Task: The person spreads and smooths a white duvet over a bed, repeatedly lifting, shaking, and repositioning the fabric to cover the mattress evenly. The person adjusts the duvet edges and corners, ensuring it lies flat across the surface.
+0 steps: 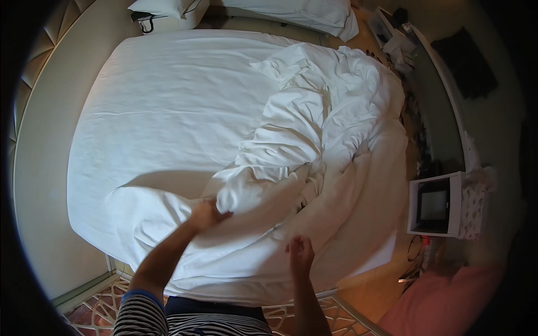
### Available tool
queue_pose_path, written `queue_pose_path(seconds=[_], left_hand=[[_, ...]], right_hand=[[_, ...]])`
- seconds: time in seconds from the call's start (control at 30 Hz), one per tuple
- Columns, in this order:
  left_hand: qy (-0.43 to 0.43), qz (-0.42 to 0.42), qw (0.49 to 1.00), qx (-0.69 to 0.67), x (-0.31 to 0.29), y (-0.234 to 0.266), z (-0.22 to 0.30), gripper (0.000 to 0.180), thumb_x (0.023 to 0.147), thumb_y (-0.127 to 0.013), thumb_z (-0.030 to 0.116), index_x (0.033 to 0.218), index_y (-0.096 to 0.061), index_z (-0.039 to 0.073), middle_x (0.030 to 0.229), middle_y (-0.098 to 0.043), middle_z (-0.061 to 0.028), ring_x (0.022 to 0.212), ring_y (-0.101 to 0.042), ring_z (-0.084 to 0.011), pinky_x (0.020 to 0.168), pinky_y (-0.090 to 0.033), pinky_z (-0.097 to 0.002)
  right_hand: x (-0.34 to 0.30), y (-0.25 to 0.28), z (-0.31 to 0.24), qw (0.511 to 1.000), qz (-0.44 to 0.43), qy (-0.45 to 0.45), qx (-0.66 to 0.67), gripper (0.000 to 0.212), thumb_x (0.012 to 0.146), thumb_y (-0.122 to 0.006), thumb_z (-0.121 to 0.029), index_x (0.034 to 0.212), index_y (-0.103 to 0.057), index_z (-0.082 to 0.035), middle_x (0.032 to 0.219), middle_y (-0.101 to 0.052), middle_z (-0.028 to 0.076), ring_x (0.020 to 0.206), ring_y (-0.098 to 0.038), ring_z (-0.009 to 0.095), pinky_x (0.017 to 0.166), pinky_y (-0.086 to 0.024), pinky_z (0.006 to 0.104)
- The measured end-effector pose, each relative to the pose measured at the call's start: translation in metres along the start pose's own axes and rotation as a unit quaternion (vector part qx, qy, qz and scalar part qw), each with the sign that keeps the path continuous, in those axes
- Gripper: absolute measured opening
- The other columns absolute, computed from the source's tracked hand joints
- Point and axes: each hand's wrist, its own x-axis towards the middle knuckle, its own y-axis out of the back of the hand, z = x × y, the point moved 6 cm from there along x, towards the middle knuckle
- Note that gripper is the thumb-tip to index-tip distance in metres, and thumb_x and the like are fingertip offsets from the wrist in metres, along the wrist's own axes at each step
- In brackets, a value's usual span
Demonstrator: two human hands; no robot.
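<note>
A crumpled white duvet (286, 112) lies bunched over the right side and near part of the bed. My left hand (206, 215) is closed on a fold of it left of centre, thumb pointing right. Beside that hand the fabric bulges, and its raised edge casts a shadow on the white fitted sheet (157, 112). My right hand (301, 255) is over the duvet's near right part, fingers curled in, with no cloth seen in them.
A padded headboard (53, 28) runs along the left. White pillows (159, 7) rest beyond the bed's far edge. On the right are a white box-like cabinet (437, 204) with a dark front and a pink cloth (448, 302). Patterned lattice (101, 311) borders the near side.
</note>
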Motion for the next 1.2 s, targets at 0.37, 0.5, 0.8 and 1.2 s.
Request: queue_pose_path(seconds=[0.37, 0.5, 0.8, 1.2], left_hand=[[-0.189, 0.035, 0.978, 0.074, -0.120, -0.029, 0.097, 0.028, 0.067, -0.052, 0.013, 0.093, -0.048, 0.004, 0.065, -0.055, -0.0069, 0.056, -0.055, -0.0220, 0.052, -0.043, -0.0326], [-0.166, -0.007, 0.983, 0.075, -0.123, -0.020, 0.083, 0.029, 0.067, -0.056, 0.018, 0.094, -0.050, 0.007, 0.072, -0.055, -0.0068, 0.064, -0.056, -0.0228, 0.058, -0.044, -0.0323], [-0.241, 0.069, 0.951, -0.178, -0.139, 0.060, 0.071, 0.066, 0.058, -0.070, 0.040, 0.110, -0.043, 0.009, 0.105, -0.043, -0.0156, 0.094, -0.046, -0.0259, 0.083, -0.036, -0.0336], [0.069, -0.268, 0.936, -0.216, -0.132, -0.053, 0.015, 0.089, 0.055, -0.072, 0.041, 0.120, -0.029, -0.001, 0.106, -0.048, -0.0230, 0.101, -0.045, -0.0344, 0.083, -0.037, -0.0356]], right_hand=[[0.088, -0.080, -0.045, 0.965, -0.111, -0.131, -0.200, 0.041, 0.059, -0.062, -0.020, 0.091, -0.053, 0.004, 0.084, -0.056, 0.012, 0.073, -0.055, 0.023, 0.063, -0.044, 0.0318], [0.081, -0.058, -0.015, 0.976, 0.055, -0.207, -0.048, 0.029, 0.054, -0.055, -0.008, 0.080, -0.056, 0.003, 0.069, -0.054, 0.008, 0.066, -0.051, 0.019, 0.057, -0.042, 0.0324], [-0.023, -0.056, -0.138, 0.967, 0.111, 0.135, 0.186, 0.012, 0.051, -0.044, -0.003, 0.062, -0.047, 0.000, 0.078, -0.054, 0.012, 0.070, -0.052, 0.023, 0.069, -0.043, 0.0325], [-0.043, -0.086, -0.048, 0.929, -0.070, -0.255, 0.260, 0.042, 0.062, -0.046, -0.002, 0.104, -0.046, 0.002, 0.095, -0.051, 0.009, 0.085, -0.050, 0.020, 0.074, -0.041, 0.0307]])
